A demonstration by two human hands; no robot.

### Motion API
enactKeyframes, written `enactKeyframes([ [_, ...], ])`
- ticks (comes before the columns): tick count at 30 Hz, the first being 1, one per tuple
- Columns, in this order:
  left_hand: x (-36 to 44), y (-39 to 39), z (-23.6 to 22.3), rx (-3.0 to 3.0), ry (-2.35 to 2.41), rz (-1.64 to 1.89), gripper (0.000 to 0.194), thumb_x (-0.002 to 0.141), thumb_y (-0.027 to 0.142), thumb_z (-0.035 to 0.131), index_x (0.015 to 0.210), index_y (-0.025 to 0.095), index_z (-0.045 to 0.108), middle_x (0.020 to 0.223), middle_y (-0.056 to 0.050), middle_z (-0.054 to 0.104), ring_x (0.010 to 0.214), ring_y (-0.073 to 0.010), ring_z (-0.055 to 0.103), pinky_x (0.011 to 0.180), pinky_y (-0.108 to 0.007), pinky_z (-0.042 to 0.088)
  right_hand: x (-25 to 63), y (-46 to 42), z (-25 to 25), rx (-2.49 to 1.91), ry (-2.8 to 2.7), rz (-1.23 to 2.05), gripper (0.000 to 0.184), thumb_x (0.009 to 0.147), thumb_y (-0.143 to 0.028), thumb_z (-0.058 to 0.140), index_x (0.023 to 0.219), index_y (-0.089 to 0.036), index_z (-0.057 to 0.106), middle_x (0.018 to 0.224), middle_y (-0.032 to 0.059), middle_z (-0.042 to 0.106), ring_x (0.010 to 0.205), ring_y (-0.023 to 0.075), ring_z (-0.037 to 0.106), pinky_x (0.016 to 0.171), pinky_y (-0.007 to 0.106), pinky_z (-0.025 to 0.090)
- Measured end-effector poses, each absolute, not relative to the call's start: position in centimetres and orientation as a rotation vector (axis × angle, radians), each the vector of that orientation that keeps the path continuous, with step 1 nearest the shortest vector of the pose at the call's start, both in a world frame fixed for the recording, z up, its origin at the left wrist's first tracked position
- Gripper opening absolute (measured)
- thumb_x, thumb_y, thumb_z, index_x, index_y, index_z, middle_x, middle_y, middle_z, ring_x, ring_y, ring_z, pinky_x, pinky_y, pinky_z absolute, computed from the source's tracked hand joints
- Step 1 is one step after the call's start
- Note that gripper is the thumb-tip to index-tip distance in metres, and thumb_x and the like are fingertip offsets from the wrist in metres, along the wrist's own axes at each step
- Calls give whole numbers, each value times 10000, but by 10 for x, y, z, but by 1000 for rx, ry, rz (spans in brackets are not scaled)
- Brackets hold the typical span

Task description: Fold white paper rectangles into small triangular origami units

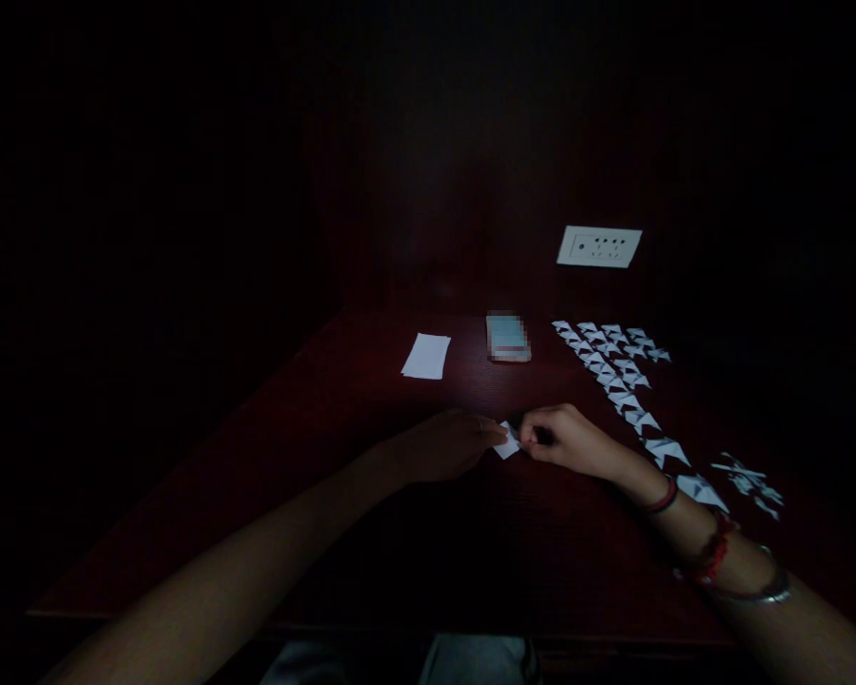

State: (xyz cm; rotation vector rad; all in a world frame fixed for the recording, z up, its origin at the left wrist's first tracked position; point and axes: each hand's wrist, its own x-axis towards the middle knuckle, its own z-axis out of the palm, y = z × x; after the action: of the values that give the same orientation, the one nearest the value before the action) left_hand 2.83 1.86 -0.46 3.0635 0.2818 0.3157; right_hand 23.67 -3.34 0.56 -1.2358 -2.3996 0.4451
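A small folded piece of white paper (507, 441) lies on the dark red table between my hands. My left hand (451, 447) reaches in from the left with its fingers stretched out, and their tips rest on the paper's left side. Its thumb is hidden. From the right, my right hand (563, 440) pinches the paper's right edge between curled fingers and thumb. Bracelets circle the right wrist and forearm. Farther back, a stack of white paper sheets (426, 356) lies on the table.
Several folded white paper pieces (624, 401) stand in rows at the right. Nearer lies a small pile of paper scraps (750, 482). A phone-like object (508, 337), blurred out, lies at the back. A socket plate (599, 246) is on the wall. The surroundings are very dark.
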Motion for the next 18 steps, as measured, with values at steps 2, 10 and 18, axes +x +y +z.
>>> enactKeyframes([
  [2,28,21,-8,3068,269,328,366,804,116,397,1163,184,382,1203,-34,441,1116,-161,372,893,-294,311,236,-34,5,-1255,-2379,458,77,697,-135,491,711,-141,566,650,-11,549,573,76,483,560,179,365],
  [10,27,23,-12,3096,222,374,361,803,113,407,1160,166,391,1189,-53,454,1110,-169,381,886,-304,329,236,-33,6,-1309,-2303,518,85,699,-178,524,728,-143,596,691,7,567,590,84,502,559,187,381],
  [18,26,21,-9,3101,234,375,356,812,135,411,1162,195,393,1198,-47,444,1105,-172,391,868,-314,345,237,-34,6,-1291,-2326,478,88,708,-157,512,728,-140,596,684,4,562,579,77,497,545,181,377],
])
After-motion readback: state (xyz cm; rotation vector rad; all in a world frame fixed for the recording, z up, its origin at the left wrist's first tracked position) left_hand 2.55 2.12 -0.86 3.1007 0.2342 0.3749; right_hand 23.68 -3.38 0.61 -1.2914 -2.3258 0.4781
